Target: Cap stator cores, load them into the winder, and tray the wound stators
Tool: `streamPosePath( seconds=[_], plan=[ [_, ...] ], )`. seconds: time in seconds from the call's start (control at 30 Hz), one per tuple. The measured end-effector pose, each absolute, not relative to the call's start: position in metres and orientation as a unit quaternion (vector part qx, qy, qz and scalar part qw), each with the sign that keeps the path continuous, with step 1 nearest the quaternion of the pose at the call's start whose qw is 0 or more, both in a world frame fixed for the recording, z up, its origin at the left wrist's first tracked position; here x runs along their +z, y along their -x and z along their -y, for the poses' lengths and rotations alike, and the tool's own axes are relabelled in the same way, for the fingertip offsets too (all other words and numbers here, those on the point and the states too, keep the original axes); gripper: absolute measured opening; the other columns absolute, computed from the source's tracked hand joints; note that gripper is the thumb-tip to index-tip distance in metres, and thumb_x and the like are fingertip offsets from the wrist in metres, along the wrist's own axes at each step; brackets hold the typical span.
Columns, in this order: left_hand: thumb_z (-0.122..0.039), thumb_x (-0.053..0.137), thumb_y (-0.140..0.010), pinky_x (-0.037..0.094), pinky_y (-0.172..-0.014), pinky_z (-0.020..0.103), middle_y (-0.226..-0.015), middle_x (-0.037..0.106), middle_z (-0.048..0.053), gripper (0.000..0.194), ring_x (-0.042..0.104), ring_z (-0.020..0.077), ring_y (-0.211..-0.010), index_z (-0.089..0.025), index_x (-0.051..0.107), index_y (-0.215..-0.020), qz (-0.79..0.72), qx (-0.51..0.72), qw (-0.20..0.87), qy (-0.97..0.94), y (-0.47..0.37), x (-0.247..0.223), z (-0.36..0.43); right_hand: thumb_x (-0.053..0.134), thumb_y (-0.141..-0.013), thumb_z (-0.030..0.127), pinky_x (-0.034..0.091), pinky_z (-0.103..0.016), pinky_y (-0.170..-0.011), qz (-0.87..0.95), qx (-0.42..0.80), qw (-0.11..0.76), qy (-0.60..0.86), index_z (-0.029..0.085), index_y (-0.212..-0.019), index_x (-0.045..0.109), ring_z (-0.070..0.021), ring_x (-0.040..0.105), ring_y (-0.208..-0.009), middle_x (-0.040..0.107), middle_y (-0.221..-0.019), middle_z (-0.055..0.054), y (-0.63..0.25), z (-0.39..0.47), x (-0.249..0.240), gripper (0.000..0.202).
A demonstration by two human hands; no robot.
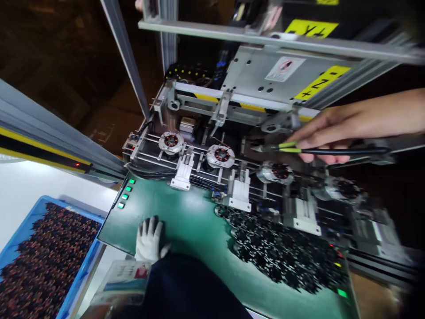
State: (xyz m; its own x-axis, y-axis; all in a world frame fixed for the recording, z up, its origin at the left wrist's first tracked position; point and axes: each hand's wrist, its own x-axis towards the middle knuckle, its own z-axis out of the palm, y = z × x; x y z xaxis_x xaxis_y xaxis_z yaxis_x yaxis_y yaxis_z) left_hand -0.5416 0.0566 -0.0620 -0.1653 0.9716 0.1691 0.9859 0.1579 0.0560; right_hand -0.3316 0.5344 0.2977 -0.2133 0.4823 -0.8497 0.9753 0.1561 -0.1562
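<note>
In a white glove, my left hand (149, 241) lies flat on the green panel (195, 221), fingers spread and holding nothing. My bare right hand (338, 133) reaches in from the right, fingers closed round pliers (288, 148) with black and lime-green handles. Their grey tip points left over the machine's rail, apart from the motor stators. One stator (220, 156) with copper windings sits in a round white holder left of the tip. Another stator (277, 172) sits just below the pliers, and a further stator (171, 141) is farther left. The stator at far right (345, 189) is blurred.
A heap of black stator parts (282, 248) covers the panel's right side. At lower left stands a blue tray (43, 206) full of copper-wound parts. Green lit buttons (125, 196) line the panel's left edge. Metal frame posts (124, 53) and an overhead crossbar (206, 30) enclose the machine.
</note>
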Motion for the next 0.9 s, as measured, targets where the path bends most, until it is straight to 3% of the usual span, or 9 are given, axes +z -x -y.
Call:
streamPosePath(
  seconds=[0.13,0.3,0.5,0.7,0.9],
  plan=[
    [-0.056,0.058,-0.085,0.037,-0.103,0.059,-0.139,0.057,0.019,0.063,0.050,0.0424,-0.125,-0.020,0.055,-0.137,0.739,-0.083,0.081,0.664,0.547,-0.072,-0.053,0.043,-0.103,0.012,0.055,-0.019,-0.063,-0.632,-0.424,0.350,-0.546,0.017,-0.085,0.073,-0.0119,0.069,-0.070,0.072,-0.081,-0.006,0.269,-0.545,0.293,0.036],
    [-0.049,0.058,-0.089,0.042,-0.100,0.060,-0.136,0.058,0.021,0.063,0.052,0.0438,-0.123,-0.018,0.048,-0.143,0.713,-0.085,0.102,0.689,0.548,-0.072,-0.059,0.043,-0.105,0.018,0.057,-0.021,-0.067,-0.610,-0.431,0.324,-0.581,0.011,-0.088,0.065,-0.0112,0.067,-0.067,0.069,-0.082,-0.008,0.230,-0.552,0.266,0.029],
    [-0.046,0.061,-0.088,0.044,-0.101,0.060,-0.139,0.057,0.019,0.069,0.052,0.0432,-0.125,-0.022,0.040,-0.149,0.713,-0.099,0.115,0.684,0.548,-0.071,-0.059,0.047,-0.104,0.021,0.053,-0.021,-0.061,-0.612,-0.451,0.305,-0.574,0.007,-0.095,0.063,-0.0121,0.067,-0.064,0.068,-0.083,-0.009,0.224,-0.556,0.250,0.024],
    [-0.045,0.063,-0.088,0.043,-0.102,0.061,-0.139,0.056,0.022,0.065,0.051,0.0439,-0.127,-0.017,0.047,-0.145,0.706,-0.092,0.111,0.693,0.549,-0.070,-0.061,0.043,-0.106,0.020,0.047,-0.017,-0.055,-0.612,-0.452,0.303,-0.573,0.006,-0.101,0.062,-0.0099,0.065,-0.061,0.068,-0.079,-0.007,0.224,-0.559,0.242,0.025],
    [-0.049,0.063,-0.087,0.044,-0.101,0.058,-0.139,0.055,0.021,0.065,0.052,0.0424,-0.123,-0.016,0.048,-0.141,0.698,-0.075,0.122,0.702,0.551,-0.069,-0.062,0.049,-0.102,0.013,0.038,-0.014,-0.047,-0.655,-0.478,0.280,-0.514,0.006,-0.090,0.062,-0.0042,0.052,-0.047,0.061,-0.066,0.000,0.219,-0.567,0.237,0.020]
  ],
)
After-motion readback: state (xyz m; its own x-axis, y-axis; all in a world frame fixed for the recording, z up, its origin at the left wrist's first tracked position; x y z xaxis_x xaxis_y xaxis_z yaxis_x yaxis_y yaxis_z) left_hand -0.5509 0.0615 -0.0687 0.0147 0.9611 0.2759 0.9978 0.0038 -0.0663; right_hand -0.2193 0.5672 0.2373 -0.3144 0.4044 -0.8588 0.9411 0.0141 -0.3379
